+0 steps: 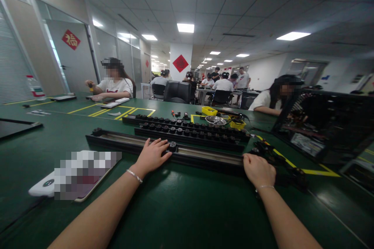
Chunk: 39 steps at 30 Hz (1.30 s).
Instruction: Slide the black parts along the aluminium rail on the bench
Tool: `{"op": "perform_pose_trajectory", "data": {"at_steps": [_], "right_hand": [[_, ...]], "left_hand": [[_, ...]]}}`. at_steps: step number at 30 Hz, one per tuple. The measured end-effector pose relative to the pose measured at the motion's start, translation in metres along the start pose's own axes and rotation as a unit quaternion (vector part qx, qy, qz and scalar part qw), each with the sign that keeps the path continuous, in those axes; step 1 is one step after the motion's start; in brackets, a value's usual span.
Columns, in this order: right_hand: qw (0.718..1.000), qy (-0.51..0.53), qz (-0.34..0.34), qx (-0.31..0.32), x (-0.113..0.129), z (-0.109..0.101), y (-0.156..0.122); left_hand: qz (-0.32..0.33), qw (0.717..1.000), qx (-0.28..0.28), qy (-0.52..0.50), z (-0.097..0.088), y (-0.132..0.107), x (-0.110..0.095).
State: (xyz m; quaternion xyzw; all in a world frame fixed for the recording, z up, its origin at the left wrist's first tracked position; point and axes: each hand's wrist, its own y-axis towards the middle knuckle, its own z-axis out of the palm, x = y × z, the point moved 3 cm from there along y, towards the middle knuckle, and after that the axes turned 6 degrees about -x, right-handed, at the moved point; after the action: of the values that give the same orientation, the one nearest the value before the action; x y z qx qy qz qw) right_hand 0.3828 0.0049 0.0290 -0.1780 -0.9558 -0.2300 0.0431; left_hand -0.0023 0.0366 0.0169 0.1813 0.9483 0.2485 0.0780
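Note:
A long black rail [204, 160] with a pale metallic channel lies across the table in front of me. My left hand [152, 156] rests on it with the fingers stretched out. Close to those fingertips, a round black piece [173, 146] sits in the channel; a similar piece [97, 131] is at the rail's left end. The curled fingers of my right hand [259, 170] grip the rail near its right end. Just behind lie two more black rails, a nearer one [189, 139] and a farther one [128, 120], both carrying rows of round black pieces.
On the green table [187, 206], a white power bank [41, 188] and a phone-like slab [96, 181] are at left. A yellow bin [209, 111], a metal dish [215, 120] and dark parts [292, 167] lie beyond and right. A black-framed panel [315, 128] stands at right. Co-workers sit across.

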Motion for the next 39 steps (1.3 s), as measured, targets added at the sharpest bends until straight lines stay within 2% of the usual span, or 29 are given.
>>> {"op": "perform_pose_trajectory", "data": {"at_steps": [11, 39], "right_hand": [[1.000, 0.008, -0.001, 0.003, 0.0007, -0.0018, -0.0002], [1.000, -0.004, -0.001, 0.005, 0.0010, -0.0019, -0.0002]], "left_hand": [[0.019, 1.000, 0.002, -0.015, 0.0040, 0.0004, -0.0076], [0.014, 0.999, 0.013, -0.028, 0.0027, 0.0003, -0.0072]]}}
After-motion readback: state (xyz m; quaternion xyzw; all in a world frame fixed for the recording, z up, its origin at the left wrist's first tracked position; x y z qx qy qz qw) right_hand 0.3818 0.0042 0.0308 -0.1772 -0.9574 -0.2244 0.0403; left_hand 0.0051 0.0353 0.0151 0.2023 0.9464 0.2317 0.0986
